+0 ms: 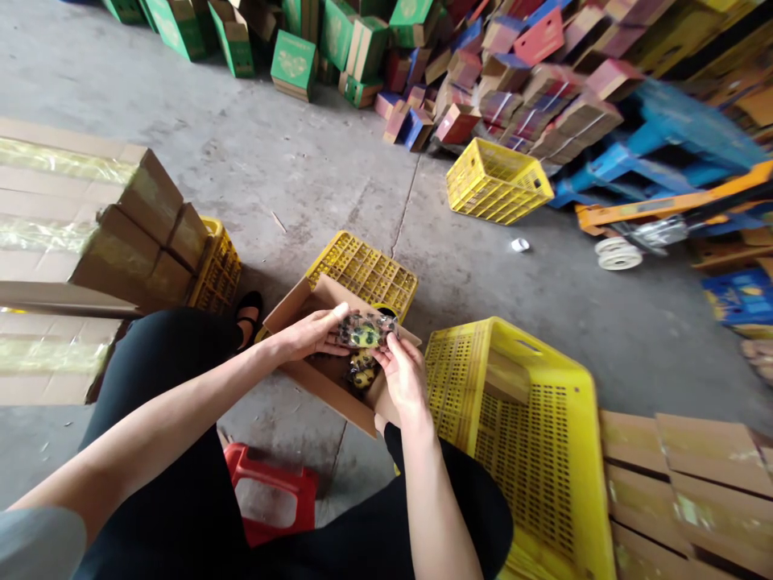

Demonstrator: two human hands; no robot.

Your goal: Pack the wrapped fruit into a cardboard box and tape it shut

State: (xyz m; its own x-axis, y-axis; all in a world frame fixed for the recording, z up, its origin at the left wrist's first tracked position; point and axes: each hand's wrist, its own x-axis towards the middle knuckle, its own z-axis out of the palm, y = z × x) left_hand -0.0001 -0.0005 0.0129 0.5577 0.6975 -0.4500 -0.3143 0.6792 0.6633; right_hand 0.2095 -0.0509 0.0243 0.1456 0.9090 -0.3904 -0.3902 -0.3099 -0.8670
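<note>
Clear plastic, yellow and dark inside: a small packet pinched at both ends, left hand closed on its left edge, right hand closed on its right, just above the open cardboard box where more packets lie. Best kept level and lowered straight between the raised flaps. Tight on both sides: yellow crate against the right, another crate behind the box, red stool below. Bare concrete floor beyond.
</note>
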